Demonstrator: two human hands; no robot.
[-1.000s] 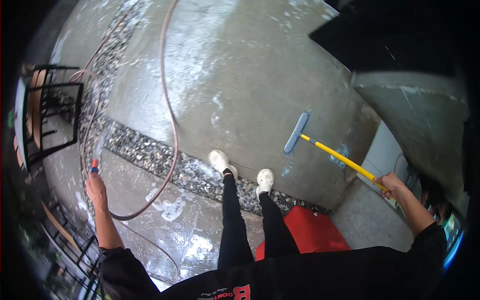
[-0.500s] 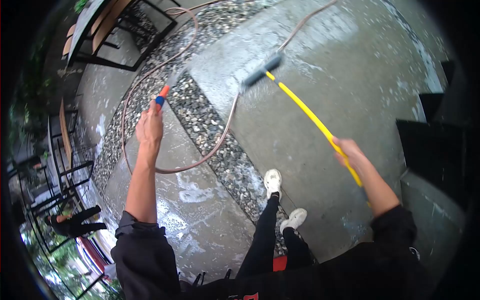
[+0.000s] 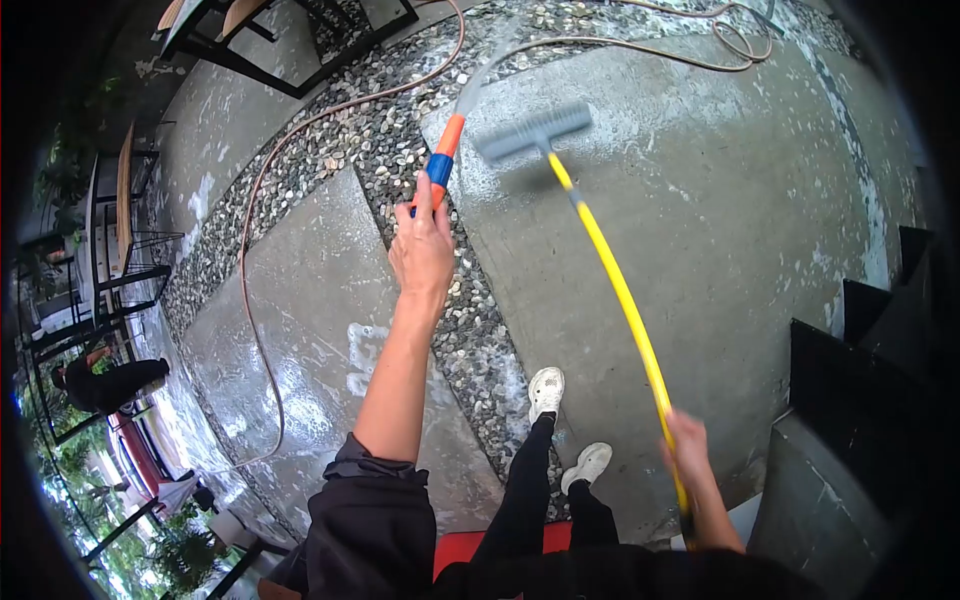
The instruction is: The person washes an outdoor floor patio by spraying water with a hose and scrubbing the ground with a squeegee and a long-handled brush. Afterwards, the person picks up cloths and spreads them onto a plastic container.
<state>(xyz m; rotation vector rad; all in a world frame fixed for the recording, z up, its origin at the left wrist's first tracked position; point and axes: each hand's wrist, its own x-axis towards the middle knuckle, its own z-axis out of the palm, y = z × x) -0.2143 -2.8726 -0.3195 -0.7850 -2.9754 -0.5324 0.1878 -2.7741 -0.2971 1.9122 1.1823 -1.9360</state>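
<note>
My left hand [image 3: 421,250] is closed around an orange and blue hose nozzle [image 3: 440,165], which points away from me. A faint spray of water leaves its tip toward the pebbles and wet concrete. In my right hand [image 3: 687,445] is the yellow handle of a floor scrub brush [image 3: 625,290]. The wide grey brush head [image 3: 535,133] is slightly blurred, just right of the nozzle, with a dark shadow below it; it appears lifted off the floor. Foamy water lies on the concrete [image 3: 640,130] around it.
A pinkish-brown hose [image 3: 262,185] curves over the left slab and loops at the far right. A pebble strip [image 3: 470,330] runs between slabs, beside my white shoes. Black-framed tables [image 3: 290,75] stand left; another person [image 3: 115,385] is far left. Black steps [image 3: 835,375] rise at right.
My left hand and nozzle have swung right, close to the brush head. My right hand has moved down toward me; the brush head has turned flatter. The hose no longer crosses beneath the brush.
</note>
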